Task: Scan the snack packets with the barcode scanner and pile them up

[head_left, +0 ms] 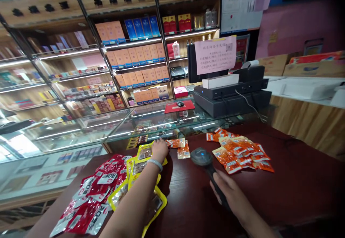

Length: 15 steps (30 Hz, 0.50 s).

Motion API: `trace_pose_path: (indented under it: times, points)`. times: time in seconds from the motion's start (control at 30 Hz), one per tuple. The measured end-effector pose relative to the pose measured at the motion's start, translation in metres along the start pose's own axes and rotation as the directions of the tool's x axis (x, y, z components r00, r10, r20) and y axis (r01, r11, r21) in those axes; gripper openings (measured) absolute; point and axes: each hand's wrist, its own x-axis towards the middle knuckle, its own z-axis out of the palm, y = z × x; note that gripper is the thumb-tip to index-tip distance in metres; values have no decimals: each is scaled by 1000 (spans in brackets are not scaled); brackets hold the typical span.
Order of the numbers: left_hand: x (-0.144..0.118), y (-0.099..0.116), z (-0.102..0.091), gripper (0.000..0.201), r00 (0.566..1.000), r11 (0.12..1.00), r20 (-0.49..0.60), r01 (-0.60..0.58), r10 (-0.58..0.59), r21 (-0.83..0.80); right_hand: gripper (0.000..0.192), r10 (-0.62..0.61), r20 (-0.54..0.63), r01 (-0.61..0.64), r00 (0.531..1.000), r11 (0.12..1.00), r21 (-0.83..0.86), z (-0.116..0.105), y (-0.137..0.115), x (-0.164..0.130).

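Two small orange snack packets [181, 148] lie flat on the dark red table [283, 187], just past the left hand [159, 149] to its right, near the glass counter [115, 123] edge. Left hand is nearer: fingers curled down, fingertips touching the closest packet's edge, palm over a yellow packet [144, 153]. Right hand [229, 191] is wrapped tight around a black barcode scanner [202, 158], its head aimed toward those packets; bigger orange pile [241, 153] sits to the right.
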Motion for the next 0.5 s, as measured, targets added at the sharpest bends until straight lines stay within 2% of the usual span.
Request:
trace_pose_path:
  times: [0.1,0.23,0.33,0.43,0.5]
  points:
    - [6,-15,-3,38,999,999,33,37,-37,5,54,-35,104,41,994,997,-57,19,-3,9]
    - [10,-21,-7,30,999,999,47,-5,7,-35,52,-40,169,56,985,994,-92,30,1,11]
    - [12,-21,-11,34,999,994,36,-19,23,-111,57,-28,156,42,987,995,-90,28,3,7]
    - [13,-20,-16,21,997,968,72,-1,20,-253,59,-14,108,23,994,996,-90,22,3,2]
    - [10,-16,-18,21,995,927,98,7,32,-375,60,-1,68,8,998,996,-89,16,4,-2]
